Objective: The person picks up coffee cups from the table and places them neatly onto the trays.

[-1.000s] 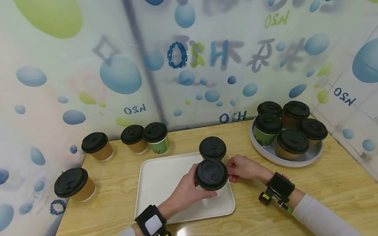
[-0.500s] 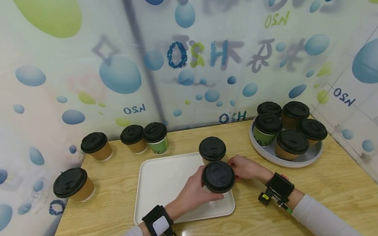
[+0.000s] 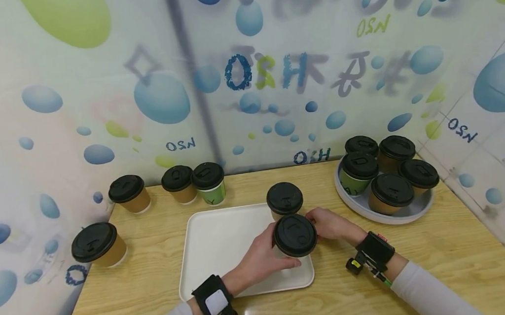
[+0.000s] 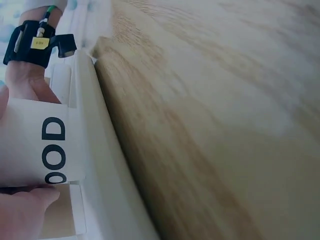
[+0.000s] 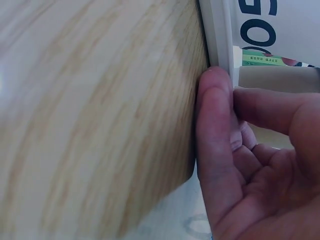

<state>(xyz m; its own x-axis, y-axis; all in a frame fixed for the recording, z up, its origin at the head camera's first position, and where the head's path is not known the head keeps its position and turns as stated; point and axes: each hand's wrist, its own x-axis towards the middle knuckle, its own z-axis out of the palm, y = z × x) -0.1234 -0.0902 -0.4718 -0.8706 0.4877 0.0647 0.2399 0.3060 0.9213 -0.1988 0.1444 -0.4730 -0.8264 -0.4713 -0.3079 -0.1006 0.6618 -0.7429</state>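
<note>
In the head view my left hand [image 3: 258, 257] grips a white paper coffee cup [image 3: 295, 236] with a black lid, at the right side of the cream tray [image 3: 217, 254]. Part of its dark lettering shows on the cup wall [image 4: 30, 142] in the left wrist view. Just behind it stands a brown cup [image 3: 284, 198], also black-lidded. My right hand [image 3: 332, 225] is at the tray's right edge; in the right wrist view its thumb and index finger [image 5: 215, 125] pinch the tray rim [image 5: 220, 35].
A round grey dish [image 3: 359, 207] with several lidded cups stands at the back right. Along the left and back are brown cups [image 3: 104, 248] and a green cup [image 3: 212, 192]. A patterned wall [image 3: 250, 128] borders the wooden table [image 3: 356, 292].
My left hand has carried the white cup rightward and slightly nearer, close to my right hand, slowing in the last half second. The right hand has stayed at the tray's edge.
</note>
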